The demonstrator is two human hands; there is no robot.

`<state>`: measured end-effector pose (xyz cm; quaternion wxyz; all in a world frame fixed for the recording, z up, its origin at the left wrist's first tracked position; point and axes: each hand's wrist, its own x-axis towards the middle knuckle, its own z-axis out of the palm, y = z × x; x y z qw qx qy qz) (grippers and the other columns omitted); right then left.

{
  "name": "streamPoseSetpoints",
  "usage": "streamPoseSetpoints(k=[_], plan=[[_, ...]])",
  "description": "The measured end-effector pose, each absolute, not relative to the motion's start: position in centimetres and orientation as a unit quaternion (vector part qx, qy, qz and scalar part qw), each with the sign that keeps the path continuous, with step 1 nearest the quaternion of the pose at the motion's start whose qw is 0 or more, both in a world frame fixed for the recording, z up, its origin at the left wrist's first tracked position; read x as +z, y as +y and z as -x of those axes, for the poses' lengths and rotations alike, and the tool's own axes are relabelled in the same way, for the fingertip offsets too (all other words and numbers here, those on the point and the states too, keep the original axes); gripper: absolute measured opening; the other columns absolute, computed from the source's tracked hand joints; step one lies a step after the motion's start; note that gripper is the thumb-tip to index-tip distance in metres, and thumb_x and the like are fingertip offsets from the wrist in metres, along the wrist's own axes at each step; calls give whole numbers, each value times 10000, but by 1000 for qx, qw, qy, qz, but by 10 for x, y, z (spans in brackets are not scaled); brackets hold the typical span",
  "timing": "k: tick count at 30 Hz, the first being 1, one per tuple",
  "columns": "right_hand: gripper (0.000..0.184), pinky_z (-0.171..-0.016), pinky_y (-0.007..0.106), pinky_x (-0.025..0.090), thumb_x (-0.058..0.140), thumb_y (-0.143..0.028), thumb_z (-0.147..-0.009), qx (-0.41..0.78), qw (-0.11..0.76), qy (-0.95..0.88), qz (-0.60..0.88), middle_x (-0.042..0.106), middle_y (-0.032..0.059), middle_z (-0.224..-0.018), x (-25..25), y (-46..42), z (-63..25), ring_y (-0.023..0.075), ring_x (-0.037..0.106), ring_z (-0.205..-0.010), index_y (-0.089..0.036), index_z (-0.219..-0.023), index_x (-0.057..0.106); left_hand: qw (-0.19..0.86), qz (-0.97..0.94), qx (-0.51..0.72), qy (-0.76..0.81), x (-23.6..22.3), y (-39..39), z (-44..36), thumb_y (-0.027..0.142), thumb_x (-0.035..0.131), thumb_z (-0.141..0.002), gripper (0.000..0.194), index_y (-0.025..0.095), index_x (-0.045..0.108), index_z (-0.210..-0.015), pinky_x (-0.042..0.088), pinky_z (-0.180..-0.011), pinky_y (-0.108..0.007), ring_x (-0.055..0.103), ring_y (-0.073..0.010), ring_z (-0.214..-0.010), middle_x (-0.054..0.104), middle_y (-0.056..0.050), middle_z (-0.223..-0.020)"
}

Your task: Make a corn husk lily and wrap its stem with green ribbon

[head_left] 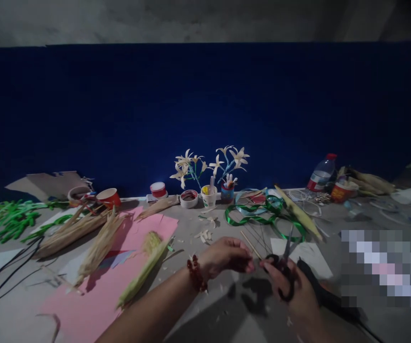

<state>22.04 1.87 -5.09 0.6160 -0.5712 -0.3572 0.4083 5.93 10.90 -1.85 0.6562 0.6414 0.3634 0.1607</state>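
Note:
My right hand (298,288) is wrapped round a pair of scissors (286,267) with black handles, the blades pointing up and away from me. Just left of it is my left hand (228,257), a red-brown beaded bracelet (197,273) on its wrist. Its fingers are curled with the tips pressed together; whatever lies in them is too small to make out. A thin pale stick (251,245) shows between the two hands, and I cannot tell whether either touches it. Beyond the hands, a white paper (308,257) and loops of green ribbon (251,220) lie on the grey table.
Handmade white flowers (185,166) stand behind a small white cup (209,196). Dried corn husks (101,243) and a greenish husk (144,271) lie left, partly over pink paper (80,305). A black corded tool (330,295) is at right, a plastic bottle (322,176) farther back.

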Motion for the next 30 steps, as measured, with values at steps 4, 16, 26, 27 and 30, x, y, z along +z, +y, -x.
streamPoseSetpoints(k=[4,16,26,27,30], plan=[[287,-506,240,417,805,-383,-634,460,625,-365,514,563,-57,-545,-34,31,-214,111,482,-498,-183,-789,669,770,-513,181,332,-8,89,-49,328,659,-722,191,151,588,-735,535,-697,-306,676,-142,-616,701,-45,-684],[243,-435,206,380,822,-285,-621,489,648,-354,465,542,-69,-561,-18,33,-203,76,447,-446,-188,-745,637,839,-390,234,299,1,73,-43,266,757,-639,194,143,619,-698,529,-610,-275,668,-133,-537,746,-60,-663],[251,-399,209,384,797,-315,-651,457,656,-374,469,576,-52,-626,-10,32,-197,85,471,-447,-199,-778,615,851,-358,274,270,-1,62,-43,234,740,-697,162,127,618,-706,536,-601,-284,659,-131,-525,741,-76,-685],[252,-396,208,382,797,-313,-644,449,659,-375,473,577,-52,-622,-9,32,-196,86,472,-446,-201,-771,612,852,-353,276,271,-1,61,-42,226,741,-699,158,127,619,-711,536,-597,-288,660,-134,-527,745,-81,-698],[262,-418,217,406,798,-305,-619,415,668,-380,486,571,-61,-589,-9,32,-196,99,486,-455,-213,-759,597,860,-329,276,275,0,58,-42,230,747,-704,164,127,624,-738,547,-630,-324,679,-154,-571,754,-99,-759]])
